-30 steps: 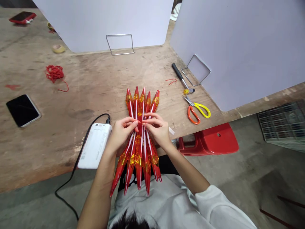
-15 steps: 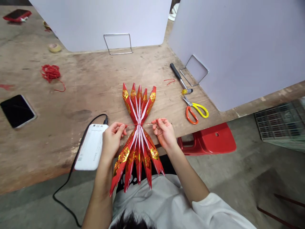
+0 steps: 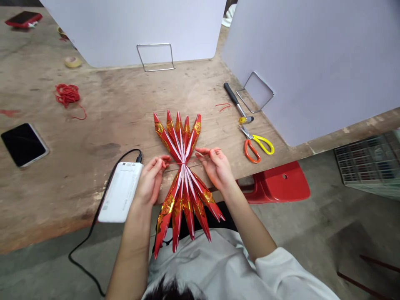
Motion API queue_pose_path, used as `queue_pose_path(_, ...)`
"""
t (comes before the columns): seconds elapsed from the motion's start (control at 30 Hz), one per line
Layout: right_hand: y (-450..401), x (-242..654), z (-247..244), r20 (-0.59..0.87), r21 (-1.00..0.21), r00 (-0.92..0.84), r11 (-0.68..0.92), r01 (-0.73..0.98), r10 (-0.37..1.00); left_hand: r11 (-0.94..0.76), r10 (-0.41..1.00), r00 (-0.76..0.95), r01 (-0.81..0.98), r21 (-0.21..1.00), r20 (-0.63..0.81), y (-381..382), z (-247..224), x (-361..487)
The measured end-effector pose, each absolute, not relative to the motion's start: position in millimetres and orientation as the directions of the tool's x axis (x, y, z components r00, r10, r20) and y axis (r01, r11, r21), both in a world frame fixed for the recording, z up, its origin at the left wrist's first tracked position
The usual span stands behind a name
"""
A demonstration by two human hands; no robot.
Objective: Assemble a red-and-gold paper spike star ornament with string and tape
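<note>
A folded paper craft [image 3: 184, 179], red with gold patches and white edges, lies across the table's front edge, pinched narrow in the middle and fanned out at both ends. Thin red string runs round its waist. To the left of the waist, my left hand [image 3: 152, 177] is closed on one end of the string, which stretches to the paper. On the other side my right hand [image 3: 217, 166] pinches the other end between thumb and fingers. The lower fan reaches over the edge towards my shirt.
Scissors [image 3: 258, 144] and a small hammer [image 3: 236, 101] lie at the right, near a red string scrap [image 3: 223, 106]. At left are a white power bank [image 3: 120, 193] with a black cable, a phone [image 3: 24, 145], red string [image 3: 68, 95] and tape [image 3: 72, 62]. White panels [image 3: 131, 25] stand behind.
The paper craft has turned slightly, its upper fan shifting left and its lower fan right. My right hand has risen a little, and the string on that side no longer looks stretched straight.
</note>
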State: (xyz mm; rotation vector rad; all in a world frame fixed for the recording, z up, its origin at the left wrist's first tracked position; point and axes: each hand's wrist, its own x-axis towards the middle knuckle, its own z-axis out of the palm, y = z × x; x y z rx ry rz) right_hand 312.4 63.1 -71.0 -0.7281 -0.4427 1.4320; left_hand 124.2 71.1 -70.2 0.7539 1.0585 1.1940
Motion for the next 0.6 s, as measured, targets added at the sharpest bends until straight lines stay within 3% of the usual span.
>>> queue_pose_path(0.1,70.2,306.8,-64.1,-0.114,-0.618,0.028,-0.049,-0.785,0.993,0.328,0.941,0.14,-0.605,0.725,-0.309,75.5,-61.0,132.2)
queue_pose_path(0.17,75.3,303.4,-61.6,-0.132,-0.579,-0.002,-0.079,-0.812,0.991,0.365,0.924,0.179,-0.677,0.639,-0.338,77.1,-56.2,136.5)
queue_pose_path(0.33,83.0,299.4,-63.9,-0.174,-0.691,-0.056,-0.162,-0.705,0.983,0.401,0.911,0.217,-0.669,0.625,-0.351,75.6,-53.2,142.3)
queue_pose_path(0.6,77.0,302.7,-68.5,-0.123,-0.764,-0.036,-0.117,-0.634,0.992,0.377,0.892,0.1,-0.704,0.602,-0.442,68.9,-59.1,140.3)
